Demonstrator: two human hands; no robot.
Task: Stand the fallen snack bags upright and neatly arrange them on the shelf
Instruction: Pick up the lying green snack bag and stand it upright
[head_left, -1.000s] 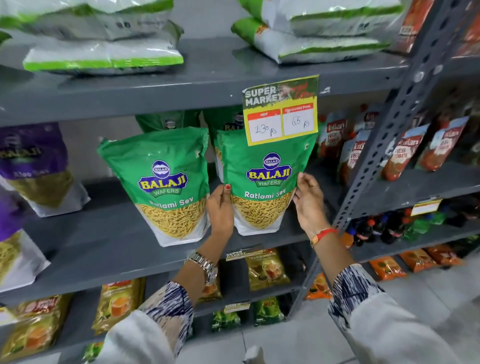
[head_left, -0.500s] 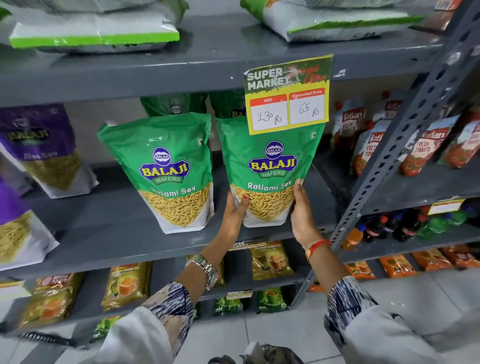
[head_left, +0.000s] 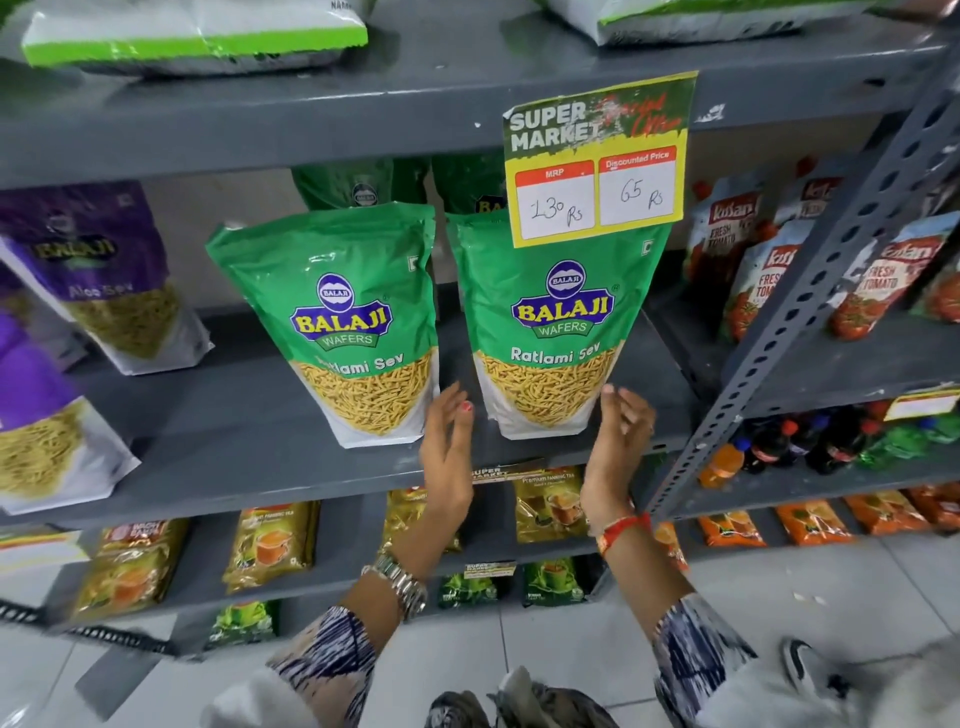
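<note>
Two green Balaji Ratlami Sev bags stand upright side by side on the grey middle shelf (head_left: 249, 447): the left bag (head_left: 358, 322) and the right bag (head_left: 556, 332). More green bags (head_left: 353, 182) stand behind them. My left hand (head_left: 447, 447) hovers with fingers spread just below the gap between the two bags. My right hand (head_left: 621, 441) is at the lower right corner of the right bag, fingers loosely curled and barely off it. Neither hand holds anything.
A price card (head_left: 597, 166) hangs from the upper shelf over the right bag's top. Purple Aloo Sev bags (head_left: 98, 270) stand at left, ketchup pouches (head_left: 748, 260) at right past a perforated upright post (head_left: 810, 312). Tea packets (head_left: 550, 504) fill the lower shelves.
Both hands have let go of the right green bag and dropped back below it. The bag now stands on its own, set a little deeper on the shelf.
</note>
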